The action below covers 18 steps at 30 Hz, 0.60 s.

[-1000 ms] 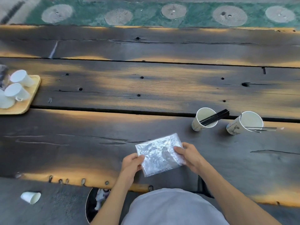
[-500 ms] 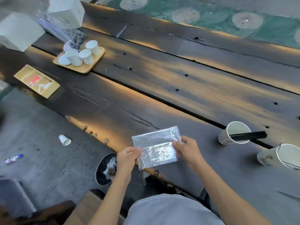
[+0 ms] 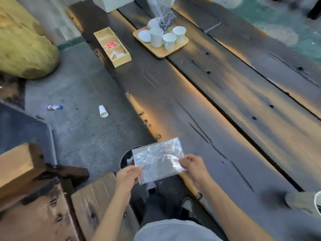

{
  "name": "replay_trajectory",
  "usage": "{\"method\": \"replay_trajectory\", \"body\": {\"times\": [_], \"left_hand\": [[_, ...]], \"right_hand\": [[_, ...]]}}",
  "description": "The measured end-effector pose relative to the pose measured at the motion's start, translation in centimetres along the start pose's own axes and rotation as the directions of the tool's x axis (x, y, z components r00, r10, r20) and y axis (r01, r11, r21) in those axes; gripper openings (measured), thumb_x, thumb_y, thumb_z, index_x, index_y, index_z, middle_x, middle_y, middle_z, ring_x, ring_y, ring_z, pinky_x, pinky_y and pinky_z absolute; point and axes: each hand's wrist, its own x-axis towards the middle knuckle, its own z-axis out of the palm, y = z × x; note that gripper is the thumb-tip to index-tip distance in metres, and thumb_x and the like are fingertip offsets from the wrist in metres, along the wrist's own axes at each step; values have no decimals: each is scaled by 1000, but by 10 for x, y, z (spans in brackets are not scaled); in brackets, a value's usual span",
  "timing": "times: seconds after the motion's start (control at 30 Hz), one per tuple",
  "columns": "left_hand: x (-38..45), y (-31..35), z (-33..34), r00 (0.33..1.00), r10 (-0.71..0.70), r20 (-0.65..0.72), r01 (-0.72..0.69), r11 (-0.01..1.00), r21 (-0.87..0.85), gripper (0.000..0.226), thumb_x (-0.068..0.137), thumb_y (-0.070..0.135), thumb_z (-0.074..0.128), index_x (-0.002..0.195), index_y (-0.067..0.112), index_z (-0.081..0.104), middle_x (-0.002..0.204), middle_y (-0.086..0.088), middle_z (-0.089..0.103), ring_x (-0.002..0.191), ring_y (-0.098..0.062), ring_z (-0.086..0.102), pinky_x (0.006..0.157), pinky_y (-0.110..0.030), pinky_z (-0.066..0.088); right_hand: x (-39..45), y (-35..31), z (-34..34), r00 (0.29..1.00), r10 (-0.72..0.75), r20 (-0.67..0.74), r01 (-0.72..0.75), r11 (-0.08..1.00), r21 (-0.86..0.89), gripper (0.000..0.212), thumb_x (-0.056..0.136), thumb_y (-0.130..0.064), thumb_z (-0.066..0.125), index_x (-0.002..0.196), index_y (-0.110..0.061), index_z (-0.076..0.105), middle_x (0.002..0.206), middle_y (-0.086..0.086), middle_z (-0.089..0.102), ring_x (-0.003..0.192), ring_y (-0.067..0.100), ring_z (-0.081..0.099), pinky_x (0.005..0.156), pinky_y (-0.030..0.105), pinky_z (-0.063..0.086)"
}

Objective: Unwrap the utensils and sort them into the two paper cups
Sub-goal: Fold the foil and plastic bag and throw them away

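Note:
A flat, crinkled clear plastic wrapper (image 3: 159, 160) is held up over the near edge of the dark wooden table (image 3: 225, 105). My left hand (image 3: 127, 176) pinches its lower left corner. My right hand (image 3: 194, 168) grips its right edge. I see no utensil inside the wrapper. One paper cup (image 3: 303, 202) lies blurred at the far right edge of the frame, only partly in view. The other paper cup is out of view.
A dark round bin (image 3: 127, 158) sits on the floor just behind the wrapper. A wooden tray (image 3: 162, 50) with white cups and a wooden box (image 3: 112, 46) stand further along the table. A paper cup (image 3: 103, 111) and a small wrapper (image 3: 53, 107) lie on the grey floor.
My view has swung left, so the two paper cups slid out to the right. Both hands carried the wrapper from above the table toward its near edge, over the bin.

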Motion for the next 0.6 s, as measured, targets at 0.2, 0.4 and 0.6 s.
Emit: {"method": "replay_trajectory", "body": {"times": [0.2,0.4,0.6], "left_hand": [[32,-10,-52,987,-159,5,157,972,-174,13,93,15,67,90,3,72,73,-13,55,62,-22,53,63,-30,54],[66,-31,-85,968,-248,-26,236,944,-231,17,93,13,68,91,-4,69,73,-15,67,68,-26,60,56,-26,52],[119,-62,-82,905,-416,-90,333,824,-459,6,95,2,60,96,-1,64,80,-15,68,62,-21,62,52,-25,51]], "right_hand": [[43,-15,82,1000,12,-23,-15,989,-150,28,92,-4,60,65,-11,57,55,-2,58,53,9,58,58,31,55],[84,-11,139,999,36,15,-30,959,-282,19,94,-8,59,75,-7,61,70,11,55,66,19,54,64,35,55],[149,26,169,976,202,77,-176,949,-263,22,100,0,45,80,-6,52,67,5,63,61,16,59,72,40,48]]}}
